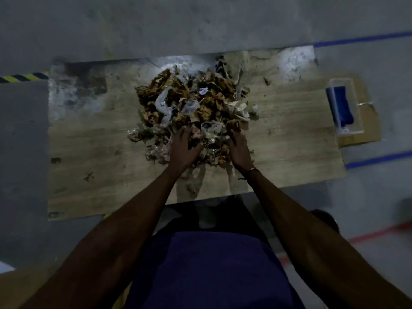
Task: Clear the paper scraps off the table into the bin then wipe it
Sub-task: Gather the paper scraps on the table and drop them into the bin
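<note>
Paper scraps [191,105] lie heaped in a rough mound at the middle of a wooden table [89,152], seen from a head camera looking straight down in dim light. The pile is brown, white and crumpled, and stretches away from the person towards the far edge of the table.

Both hands are dug into the near edge of the mound. The left hand [184,146] and the right hand [237,148] sit close together, with a strip of scraps between them. Their fingers curl down into the paper and seem to be gathering a bunch each, though the fingertips are buried and the grasp cannot be seen fully.

Most of the pile lies beyond the hands, so the hands are placed to scoop or draw it back towards the body. Neither hand is clearly nearer; the heap is centred between them.

No bin can be made out in this view. At the right end of the table a clear tray [344,105] holds a blue cloth [341,105], probably for wiping. No writing or labels can be read.
</note>
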Tool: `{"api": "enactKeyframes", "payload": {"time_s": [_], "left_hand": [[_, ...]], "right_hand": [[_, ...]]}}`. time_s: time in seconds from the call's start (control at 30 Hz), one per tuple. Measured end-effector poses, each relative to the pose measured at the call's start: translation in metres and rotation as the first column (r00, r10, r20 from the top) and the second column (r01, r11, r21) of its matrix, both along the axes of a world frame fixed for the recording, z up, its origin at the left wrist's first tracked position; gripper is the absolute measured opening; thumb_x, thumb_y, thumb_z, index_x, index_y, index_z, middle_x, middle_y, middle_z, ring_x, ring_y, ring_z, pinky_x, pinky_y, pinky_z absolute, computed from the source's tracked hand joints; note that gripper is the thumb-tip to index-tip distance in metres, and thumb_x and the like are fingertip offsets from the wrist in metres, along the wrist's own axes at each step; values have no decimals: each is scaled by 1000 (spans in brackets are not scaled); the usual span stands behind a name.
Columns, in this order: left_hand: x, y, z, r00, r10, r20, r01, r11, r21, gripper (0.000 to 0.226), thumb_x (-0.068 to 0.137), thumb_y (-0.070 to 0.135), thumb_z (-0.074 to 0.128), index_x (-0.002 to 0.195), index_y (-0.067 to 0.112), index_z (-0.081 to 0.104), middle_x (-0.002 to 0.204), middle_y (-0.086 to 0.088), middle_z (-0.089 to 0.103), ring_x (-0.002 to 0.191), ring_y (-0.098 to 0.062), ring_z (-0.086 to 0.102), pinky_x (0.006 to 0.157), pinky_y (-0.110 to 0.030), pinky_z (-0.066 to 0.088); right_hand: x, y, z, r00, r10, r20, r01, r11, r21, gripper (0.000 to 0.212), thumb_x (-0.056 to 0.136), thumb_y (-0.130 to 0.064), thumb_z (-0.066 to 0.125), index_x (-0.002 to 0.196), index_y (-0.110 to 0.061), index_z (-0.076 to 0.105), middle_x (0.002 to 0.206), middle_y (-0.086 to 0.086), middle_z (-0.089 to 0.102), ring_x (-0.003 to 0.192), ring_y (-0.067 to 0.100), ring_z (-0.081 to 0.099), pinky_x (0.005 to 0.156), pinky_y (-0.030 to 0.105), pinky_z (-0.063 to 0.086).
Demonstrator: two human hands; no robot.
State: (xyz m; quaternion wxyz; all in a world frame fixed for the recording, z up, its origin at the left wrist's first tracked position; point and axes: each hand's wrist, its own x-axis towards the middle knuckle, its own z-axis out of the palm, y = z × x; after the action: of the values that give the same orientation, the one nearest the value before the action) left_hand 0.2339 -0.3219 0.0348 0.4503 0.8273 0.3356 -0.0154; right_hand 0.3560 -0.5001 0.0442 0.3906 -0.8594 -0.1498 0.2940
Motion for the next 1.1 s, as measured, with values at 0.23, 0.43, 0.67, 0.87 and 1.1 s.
{"api": "enactKeyframes", "payload": {"time_s": [0.23,0.43,0.67,0.87,1.1], "left_hand": [[-9,-6,0,990,17,142,-44,981,188,64,94,63,61,149,32,51,161,-6,39,148,-31,40,113,-58,44],[-3,-11,-25,987,-65,148,10,938,346,64,95,64,65,151,35,50,161,0,41,152,-25,37,121,-60,29],[23,-23,-60,931,-28,365,-88,951,297,51,100,48,68,141,20,61,156,-7,48,146,-27,44,113,-56,41],[33,-36,-68,881,125,457,-172,983,63,50,106,52,54,143,20,60,157,-10,48,147,-25,44,116,-48,42],[44,-49,-53,797,390,462,-256,910,-326,57,101,59,56,145,24,55,158,-8,50,149,-22,45,116,-44,47]], "right_hand": [[-13,-17,1,946,-268,184,262,963,58,57,104,-41,50,146,-3,55,153,24,45,144,38,42,120,25,34],[13,-2,-31,938,-227,262,182,966,186,66,107,-47,46,158,-6,41,166,14,35,156,27,31,128,29,27],[-12,33,-76,907,-325,268,232,916,327,49,111,-33,48,156,-14,47,162,5,45,152,23,38,123,53,34],[-28,54,-78,908,-404,112,315,834,452,39,110,-32,45,148,-27,50,156,7,51,148,23,44,119,56,39],[-26,68,-46,927,-367,-81,356,787,504,35,105,-57,52,137,-46,60,153,0,55,146,19,49,121,53,41]]}}
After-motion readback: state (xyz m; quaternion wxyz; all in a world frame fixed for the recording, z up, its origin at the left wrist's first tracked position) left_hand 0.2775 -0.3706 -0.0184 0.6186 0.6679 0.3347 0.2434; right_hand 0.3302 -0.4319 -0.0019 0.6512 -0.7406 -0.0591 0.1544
